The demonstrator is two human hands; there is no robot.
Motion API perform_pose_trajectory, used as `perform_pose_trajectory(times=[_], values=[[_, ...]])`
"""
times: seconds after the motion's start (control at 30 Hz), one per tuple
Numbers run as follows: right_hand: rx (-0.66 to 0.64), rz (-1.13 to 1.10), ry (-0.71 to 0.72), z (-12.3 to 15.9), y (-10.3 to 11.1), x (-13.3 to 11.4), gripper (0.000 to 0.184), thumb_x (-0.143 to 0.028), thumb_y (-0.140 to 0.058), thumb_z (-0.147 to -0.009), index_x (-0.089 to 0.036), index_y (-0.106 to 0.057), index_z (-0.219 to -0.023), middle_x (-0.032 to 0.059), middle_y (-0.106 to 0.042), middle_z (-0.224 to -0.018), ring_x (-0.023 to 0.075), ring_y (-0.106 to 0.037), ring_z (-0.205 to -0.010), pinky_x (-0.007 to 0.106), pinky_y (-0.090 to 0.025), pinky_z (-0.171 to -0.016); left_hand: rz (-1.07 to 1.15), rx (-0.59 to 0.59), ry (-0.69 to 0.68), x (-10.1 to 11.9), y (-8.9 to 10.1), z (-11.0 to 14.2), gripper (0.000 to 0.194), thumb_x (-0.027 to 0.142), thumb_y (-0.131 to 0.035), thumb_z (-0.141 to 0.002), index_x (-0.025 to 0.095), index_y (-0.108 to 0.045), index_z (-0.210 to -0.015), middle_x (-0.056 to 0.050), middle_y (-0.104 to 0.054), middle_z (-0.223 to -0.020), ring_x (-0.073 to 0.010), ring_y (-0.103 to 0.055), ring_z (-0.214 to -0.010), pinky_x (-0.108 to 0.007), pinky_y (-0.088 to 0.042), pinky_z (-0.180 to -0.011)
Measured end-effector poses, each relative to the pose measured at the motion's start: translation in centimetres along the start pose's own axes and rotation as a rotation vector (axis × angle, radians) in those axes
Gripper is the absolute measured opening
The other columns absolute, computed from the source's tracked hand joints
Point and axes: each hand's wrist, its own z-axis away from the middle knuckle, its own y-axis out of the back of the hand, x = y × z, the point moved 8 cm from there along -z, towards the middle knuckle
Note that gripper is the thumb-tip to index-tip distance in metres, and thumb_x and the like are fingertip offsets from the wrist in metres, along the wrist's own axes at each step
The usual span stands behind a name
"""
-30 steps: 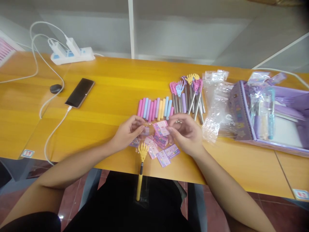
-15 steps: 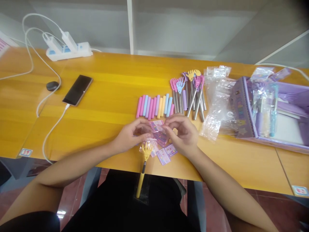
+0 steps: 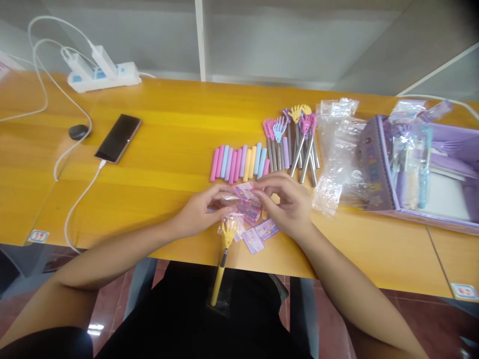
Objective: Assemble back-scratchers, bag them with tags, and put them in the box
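Observation:
My left hand [image 3: 200, 211] and my right hand [image 3: 290, 202] meet over a small pile of pink and purple printed cards [image 3: 258, 232] near the table's front edge. Both pinch a pink card [image 3: 245, 192] together with a clear plastic sleeve [image 3: 224, 199] between them. A yellow hand-shaped back scratcher [image 3: 221, 259] in a clear bag lies just below my hands, its handle hanging over the table edge. Behind my hands lies a row of pastel handle grips [image 3: 239, 163], and beside it a bundle of metal scratchers with coloured hand tips [image 3: 295, 139].
Empty clear bags [image 3: 337, 149] lie right of the bundle. A purple box [image 3: 430, 174] holding packed scratchers stands at the right. At the left are a phone [image 3: 118, 138] on a white cable, a black round object [image 3: 78, 131] and a white power strip [image 3: 101, 75].
My hands have drawn closer together, and the pink card has moved left toward the clear sleeve. The view has shifted slightly.

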Motion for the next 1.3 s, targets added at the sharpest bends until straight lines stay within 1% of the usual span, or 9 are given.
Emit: perform_pose_trajectory(times=[0.13, 0.47, 0.57, 0.77, 0.87, 0.93, 1.07, 1.17, 1.3], values=[[-0.098, 0.015, 0.041, -0.4, -0.5, -0.5, 0.016, -0.015, -0.074, -0.102, -0.027, -0.076, -0.111, 0.0032, -0.074, -0.097, 0.0169, -0.069, -0.078, 0.036, -0.061, -0.073, -0.009, -0.032, 0.002, -0.3, -0.1, 0.0, 0.044, 0.037, -0.075, -0.103, 0.023, -0.061, -0.143, -0.011, -0.079, -0.126, -0.0237, -0.079, -0.115, -0.035, -0.062, -0.096], [-0.238, -0.028, 0.037, -0.2, -1.3, -0.7, 0.025, -0.012, -0.071, -0.101, -0.028, -0.076, -0.12, 0.0034, -0.067, -0.104, 0.0125, -0.062, -0.069, 0.033, -0.056, -0.064, -0.156, -0.072, 0.001, 0.3, -0.5, 0.2, 0.039, 0.034, -0.071, -0.104, 0.021, -0.061, -0.14, -0.009, -0.08, -0.122, -0.0212, -0.078, -0.11, -0.034, -0.06, -0.094], [-0.275, -0.045, 0.019, 0.0, -1.6, -0.5, 0.025, -0.015, -0.07, -0.102, -0.028, -0.077, -0.122, 0.007, -0.064, -0.114, 0.0153, -0.065, -0.079, 0.032, -0.056, -0.061, -0.149, -0.076, -0.014, 0.2, -0.5, 0.2, 0.039, 0.032, -0.07, -0.105, 0.021, -0.06, -0.142, -0.01, -0.079, -0.125, -0.022, -0.077, -0.113, -0.036, -0.06, -0.097], [-0.321, -0.131, -0.004, -0.1, -1.8, -0.6, 0.029, -0.016, -0.066, -0.105, -0.028, -0.076, -0.13, 0.0086, -0.073, -0.12, 0.0237, -0.073, -0.112, 0.041, -0.064, -0.089, -0.084, -0.086, -0.04, 0.1, -0.4, 0.3, 0.044, 0.031, -0.07, -0.106, 0.024, -0.055, -0.147, -0.012, -0.076, -0.134, -0.0244, -0.076, -0.122, -0.037, -0.062, -0.098], [-0.308, -0.167, -0.064, -0.1, -1.7, -0.2, 0.026, -0.02, -0.066, -0.107, -0.029, -0.077, -0.128, 0.0072, -0.074, -0.118, 0.0212, -0.074, -0.107, 0.037, -0.063, -0.082, -0.104, -0.053, -0.122, 0.5, -0.2, 0.4, 0.057, 0.027, -0.069, -0.105, 0.029, -0.044, -0.156, -0.014, -0.07, -0.144, -0.0232, -0.075, -0.121, -0.036, -0.063, -0.096], [-0.304, -0.177, -0.086, -0.2, -1.6, -0.1, 0.024, -0.022, -0.065, -0.108, -0.029, -0.078, -0.127, 0.0069, -0.074, -0.118, 0.0209, -0.073, -0.107, 0.037, -0.062, -0.084, -0.173, 0.009, -0.262, 1.5, 0.2, 0.5, 0.063, 0.023, -0.069, -0.104, 0.031, -0.04, -0.159, -0.013, -0.065, -0.149, -0.0202, -0.075, -0.114, -0.035, -0.064, -0.094], [-0.321, -0.221, -0.116, 0.0, -1.6, 0.0, 0.025, -0.027, -0.061, -0.11, -0.028, -0.078, -0.129, 0.0078, -0.074, -0.121, 0.0221, -0.073, -0.112, 0.039, -0.062, -0.089, -0.403, 0.007, -0.45, 3.4, 0.0, 0.7, 0.048, 0.018, -0.067, -0.101, 0.028, -0.055, -0.147, -0.01, -0.065, -0.134, -0.0182, -0.071, -0.103, -0.033, -0.063, -0.088], [-0.339, -0.244, -0.154, 0.2, -1.8, 0.4, 0.028, -0.029, -0.056, -0.112, -0.027, -0.076, -0.132, 0.009, -0.073, -0.126, 0.0227, -0.073, -0.114, 0.039, -0.062, -0.086, -0.503, -0.027, -0.403, 3.6, -0.2, 0.5, 0.042, 0.018, -0.063, -0.102, 0.026, -0.06, -0.143, -0.008, -0.066, -0.122, -0.0166, -0.068, -0.093, -0.031, -0.061, -0.083], [-0.338, -0.231, -0.129, 0.4, -1.8, 0.4, 0.03, -0.03, -0.055, -0.111, -0.027, -0.075, -0.134, 0.0103, -0.074, -0.127, 0.0238, -0.072, -0.114, 0.04, -0.062, -0.084, -0.492, -0.031, -0.351, 3.5, -0.1, 0.5, 0.042, 0.021, -0.061, -0.103, 0.026, -0.059, -0.144, -0.009, -0.066, -0.122, -0.0168, -0.066, -0.09, -0.031, -0.06, -0.08]])
